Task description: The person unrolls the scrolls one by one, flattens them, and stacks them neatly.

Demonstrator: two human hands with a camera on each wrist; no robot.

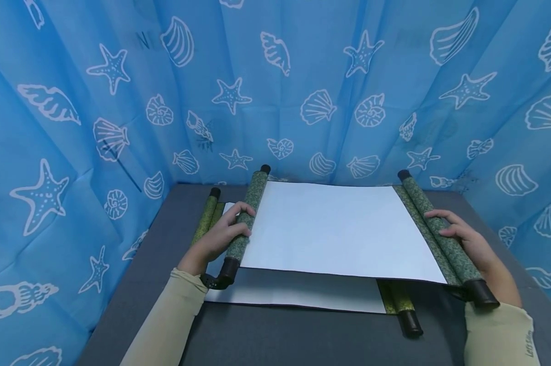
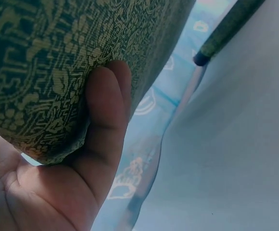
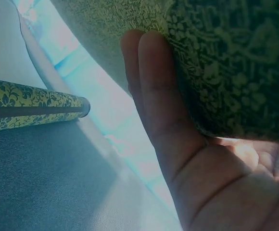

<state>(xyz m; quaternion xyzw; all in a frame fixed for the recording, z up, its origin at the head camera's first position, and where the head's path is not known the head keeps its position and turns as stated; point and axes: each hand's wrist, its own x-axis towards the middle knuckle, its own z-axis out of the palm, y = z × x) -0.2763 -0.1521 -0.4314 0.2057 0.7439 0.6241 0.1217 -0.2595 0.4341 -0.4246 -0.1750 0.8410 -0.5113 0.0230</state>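
A hanging scroll with a blank white sheet (image 1: pixel 335 229) is stretched between my two hands, raised above the table. My left hand (image 1: pixel 222 231) grips its left roll (image 1: pixel 252 203), which is wrapped in green patterned cloth and has dark end knobs. The right roll (image 1: pixel 440 234), in the same green, is held by my right hand (image 1: pixel 467 239). Both wrist views show fingers curled round the patterned green cloth (image 2: pixel 57 62). Beneath lies a second scroll with a white sheet (image 1: pixel 303 295) and yellow-green rolls (image 1: pixel 399 297), partly hidden by the upper one.
The dark grey table (image 1: pixel 303 340) carries the lower scroll. A blue curtain (image 1: pixel 275 91) with white shells and starfish hangs behind the table and along both sides. The lower scroll's left roll (image 1: pixel 207 213) lies just beyond my left hand.
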